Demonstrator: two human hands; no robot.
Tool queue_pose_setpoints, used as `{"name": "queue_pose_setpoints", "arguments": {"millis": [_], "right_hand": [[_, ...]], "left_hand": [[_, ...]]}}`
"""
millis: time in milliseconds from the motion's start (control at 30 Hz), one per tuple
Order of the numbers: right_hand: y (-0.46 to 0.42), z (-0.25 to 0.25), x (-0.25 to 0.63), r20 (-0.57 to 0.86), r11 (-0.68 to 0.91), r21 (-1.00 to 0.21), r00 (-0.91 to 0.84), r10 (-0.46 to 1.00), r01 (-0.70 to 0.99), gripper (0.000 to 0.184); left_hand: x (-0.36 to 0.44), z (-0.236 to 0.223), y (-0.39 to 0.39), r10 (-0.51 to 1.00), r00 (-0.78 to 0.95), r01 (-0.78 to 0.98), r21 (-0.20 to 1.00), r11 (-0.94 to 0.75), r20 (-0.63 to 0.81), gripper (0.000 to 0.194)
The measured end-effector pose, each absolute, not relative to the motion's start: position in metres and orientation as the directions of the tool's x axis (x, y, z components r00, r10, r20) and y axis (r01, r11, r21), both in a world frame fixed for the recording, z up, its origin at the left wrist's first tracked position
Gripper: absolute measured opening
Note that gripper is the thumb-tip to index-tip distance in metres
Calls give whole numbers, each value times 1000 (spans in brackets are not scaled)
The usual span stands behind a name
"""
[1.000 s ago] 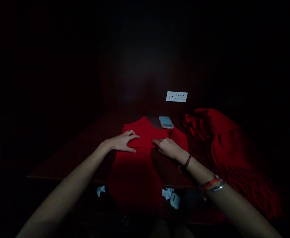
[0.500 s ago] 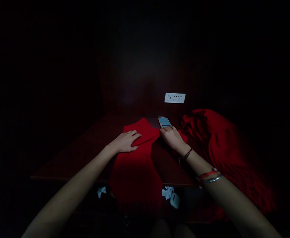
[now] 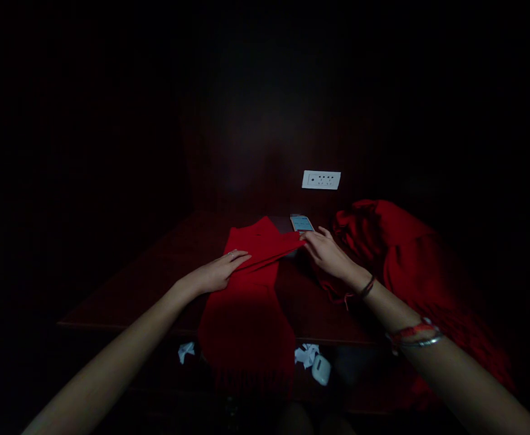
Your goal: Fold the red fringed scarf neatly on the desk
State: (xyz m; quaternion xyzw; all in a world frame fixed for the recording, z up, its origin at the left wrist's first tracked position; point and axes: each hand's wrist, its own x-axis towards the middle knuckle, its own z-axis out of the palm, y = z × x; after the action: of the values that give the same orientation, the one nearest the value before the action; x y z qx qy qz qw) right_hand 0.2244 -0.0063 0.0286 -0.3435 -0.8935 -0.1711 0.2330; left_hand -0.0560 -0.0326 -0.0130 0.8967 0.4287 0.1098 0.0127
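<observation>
A red fringed scarf (image 3: 246, 308) lies across the dark wooden table (image 3: 156, 272) and hangs over its near edge. My left hand (image 3: 217, 272) rests flat on the scarf's left side, fingers stretched out. My right hand (image 3: 328, 252) pinches the scarf's folded right corner just in front of a phone (image 3: 301, 223) with a lit screen. Bracelets circle my right wrist and forearm.
A heap of red cloth (image 3: 410, 266) covers the table's right side and drapes off it. A white socket plate (image 3: 321, 179) sits on the dark back wall. Crumpled white paper (image 3: 307, 353) and a small white object (image 3: 321, 370) lie below the table edge.
My right hand has moved right and back, drawing the scarf's folded corner out toward the phone. My left hand has slid slightly toward me and lies flatter.
</observation>
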Motion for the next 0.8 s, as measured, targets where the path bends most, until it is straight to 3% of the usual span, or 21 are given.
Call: {"name": "queue_pose_setpoints", "arguments": {"millis": [167, 267, 400, 533, 567, 667, 800], "right_hand": [[-28, 21, 227, 279, 775, 339, -844, 458, 532, 21], [-34, 7, 229, 180, 777, 330, -844, 506, 536, 23], [-34, -3, 227, 220, 756, 233, -790, 572, 612, 32], [-29, -10, 220, 243, 735, 173, -751, 613, 656, 45], [-27, -11, 219, 230, 724, 187, -746, 625, 664, 42], [-24, -6, 227, 222, 638, 318, -710, 669, 701, 28], [-24, 16, 255, 372, 383, 502, -593, 714, 776, 23]], "left_hand": [[-72, -17, -46, 806, 570, 778, 210, -592, 157, 50], [-91, -9, -51, 784, 619, 750, 268, -604, 34, 46], [-101, 9, -37, 788, 616, 740, 342, -579, 2, 37], [-74, 11, 4, 836, 491, 803, 243, -544, 247, 48], [-65, 6, 15, 845, 465, 823, 221, -523, 265, 50], [-48, -16, 36, 927, 360, 907, 196, -374, 104, 64], [-53, -38, 38, 957, 282, 940, 181, -289, 65, 73]]}}
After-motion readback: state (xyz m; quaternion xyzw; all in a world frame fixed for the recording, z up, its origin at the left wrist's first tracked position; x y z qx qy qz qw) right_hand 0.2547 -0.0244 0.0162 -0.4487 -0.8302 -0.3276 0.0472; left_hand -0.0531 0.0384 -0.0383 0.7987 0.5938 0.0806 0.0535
